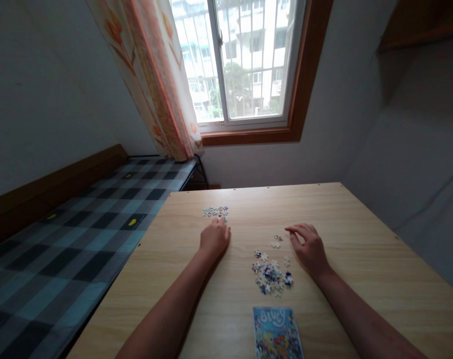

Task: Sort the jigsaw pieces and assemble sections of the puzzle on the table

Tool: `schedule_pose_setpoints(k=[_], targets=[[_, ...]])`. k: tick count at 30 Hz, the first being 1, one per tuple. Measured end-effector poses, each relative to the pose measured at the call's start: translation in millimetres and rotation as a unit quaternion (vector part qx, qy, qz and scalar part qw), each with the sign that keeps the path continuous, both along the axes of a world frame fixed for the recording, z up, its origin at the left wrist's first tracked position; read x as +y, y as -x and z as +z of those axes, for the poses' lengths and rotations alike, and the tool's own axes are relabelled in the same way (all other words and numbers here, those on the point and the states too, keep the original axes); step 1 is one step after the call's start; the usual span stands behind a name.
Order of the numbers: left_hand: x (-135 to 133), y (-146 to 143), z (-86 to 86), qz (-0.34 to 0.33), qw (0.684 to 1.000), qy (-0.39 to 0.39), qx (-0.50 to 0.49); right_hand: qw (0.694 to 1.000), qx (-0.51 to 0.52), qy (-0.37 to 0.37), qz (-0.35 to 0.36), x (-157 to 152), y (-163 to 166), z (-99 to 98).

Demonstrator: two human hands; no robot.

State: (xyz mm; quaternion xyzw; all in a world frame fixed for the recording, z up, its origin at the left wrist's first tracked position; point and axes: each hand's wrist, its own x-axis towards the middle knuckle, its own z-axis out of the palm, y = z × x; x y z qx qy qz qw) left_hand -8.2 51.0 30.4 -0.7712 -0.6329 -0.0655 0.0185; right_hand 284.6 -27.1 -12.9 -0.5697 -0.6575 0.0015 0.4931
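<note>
Two bare hands work the wooden surface (361,259): the left hand (214,238) rests loosely curled, fingertips touching the small joined patch of puzzle pieces (215,212), the right hand (309,247) hovers half-open, holding nothing, beside the loose pile (271,273) — thin, light, easily scattered card, probably best pinched by the edges.

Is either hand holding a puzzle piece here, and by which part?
Cannot be told. Left hand rests at the joined pieces; right hand hovers by loose pieces, fingers curled.
</note>
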Motion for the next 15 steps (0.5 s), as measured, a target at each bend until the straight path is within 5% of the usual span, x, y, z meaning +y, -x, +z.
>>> schedule_pose_setpoints(k=[6,15], targets=[[-19,-23,-4.2,0.005,0.998,0.061,0.024,1.0,0.005,0.0,0.002,-1,0,1.1],[-9,-22,-7.6,0.016,0.999,0.033,0.026,1.0,0.008,0.008,0.005,0,1,-0.5]])
